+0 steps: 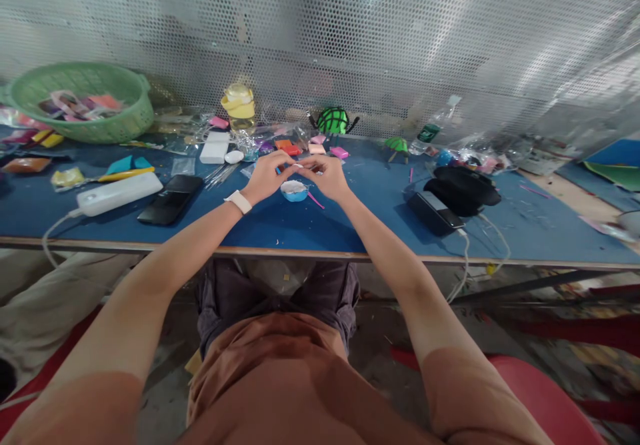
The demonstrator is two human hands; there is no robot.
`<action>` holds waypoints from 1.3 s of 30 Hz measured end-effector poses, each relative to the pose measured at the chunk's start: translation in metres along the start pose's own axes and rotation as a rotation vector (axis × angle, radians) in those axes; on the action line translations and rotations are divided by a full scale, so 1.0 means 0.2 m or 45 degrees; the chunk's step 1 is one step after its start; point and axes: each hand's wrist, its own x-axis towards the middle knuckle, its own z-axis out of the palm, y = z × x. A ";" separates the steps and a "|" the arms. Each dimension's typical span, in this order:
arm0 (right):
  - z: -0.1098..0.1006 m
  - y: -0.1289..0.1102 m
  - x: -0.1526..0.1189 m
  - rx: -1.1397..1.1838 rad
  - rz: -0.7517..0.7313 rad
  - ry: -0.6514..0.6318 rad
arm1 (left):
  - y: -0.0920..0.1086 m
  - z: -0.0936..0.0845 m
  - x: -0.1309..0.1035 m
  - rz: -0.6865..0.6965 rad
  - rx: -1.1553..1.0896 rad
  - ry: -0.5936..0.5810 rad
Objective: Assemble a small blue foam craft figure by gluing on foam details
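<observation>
My left hand (271, 174), with a white band on its wrist, meets my right hand (324, 173) over the middle of the blue table (260, 228). The fingertips of both hands pinch together on a small whitish piece (299, 167), too small to name. Just below them on the table sits a small blue bowl-like piece (294, 195) with a white, rough-looking inside. A thin pink stick (315, 200) lies against its right side.
A phone (171, 200) and white power strip (120, 193) lie left; a green basket (110, 125) is behind. Colored clay packs (287, 147), a yellow-topped jar (239, 106) and a green model (333, 120) line the back. A black box (434, 213) and bottle (434, 127) stand right.
</observation>
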 end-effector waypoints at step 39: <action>0.03 -0.03 -0.01 0.085 0.066 0.128 | -0.01 0.04 0.01 -0.068 -0.060 0.025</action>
